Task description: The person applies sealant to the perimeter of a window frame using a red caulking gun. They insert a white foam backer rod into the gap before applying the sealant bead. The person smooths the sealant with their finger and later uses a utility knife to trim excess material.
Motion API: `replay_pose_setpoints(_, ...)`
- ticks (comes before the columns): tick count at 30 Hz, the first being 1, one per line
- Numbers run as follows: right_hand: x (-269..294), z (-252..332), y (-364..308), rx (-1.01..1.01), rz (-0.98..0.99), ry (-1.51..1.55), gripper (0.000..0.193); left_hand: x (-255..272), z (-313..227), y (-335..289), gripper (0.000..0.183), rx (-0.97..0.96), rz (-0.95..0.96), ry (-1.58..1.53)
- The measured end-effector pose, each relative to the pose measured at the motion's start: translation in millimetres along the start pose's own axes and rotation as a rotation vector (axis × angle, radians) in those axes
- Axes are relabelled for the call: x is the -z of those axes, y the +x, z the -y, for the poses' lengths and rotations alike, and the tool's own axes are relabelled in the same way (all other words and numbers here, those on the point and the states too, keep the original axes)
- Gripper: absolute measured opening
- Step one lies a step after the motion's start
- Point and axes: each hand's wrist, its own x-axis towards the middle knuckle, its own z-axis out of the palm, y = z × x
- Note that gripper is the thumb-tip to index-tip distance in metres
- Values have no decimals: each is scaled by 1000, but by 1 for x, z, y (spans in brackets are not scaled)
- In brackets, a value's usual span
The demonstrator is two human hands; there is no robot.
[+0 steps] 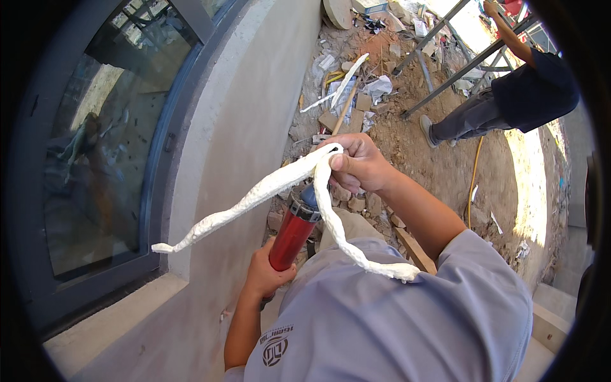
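1. Head view, right hand (364,162): thumb and fingers clamped together on the bend of the white strip (270,184). Strip is above the tool's front end, two tails hanging: one across the wall side, one over the grey shirt (407,325); can't tell if it touches.
2. Left hand (270,267): wrapped round the red tube (293,239), black collar and blue nozzle (309,195) up front. Trigger not visible.
3. Doing it well (judgement): firm pinch at the bend, strip looks soft and may tear; tails off cloth and wall; nozzle steady and clear of the strip.
4. Around: window (114,159) and plaster wall (254,89) at left, second white strip (349,81) and wooden stick (345,109) on the rubble.
5. In the way: loose bricks underfoot, yellow hose (473,181), metal rails (468,67) beside a co-worker (528,95).
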Motion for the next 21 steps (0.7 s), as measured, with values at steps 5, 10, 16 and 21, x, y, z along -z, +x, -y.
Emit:
replay_pose_setpoints(5, -2, 5, -4, 20, -7, 1, 30, 4, 5, 2, 46, -60, 23, 32)
replay_pose_setpoints(10, -3, 9, 3, 6, 40, -62, 29, 14, 18, -2, 55, 93, 368, -254)
replay_pose_setpoints(16, -6, 23, 10, -43, -31, -174, 30, -8, 3, -12, 54, -41, -136, 144)
replay_pose_setpoints(21, -3, 27, 7, -52, 71, -219, 30, 6, 13, -13, 55, 23, 220, -103)
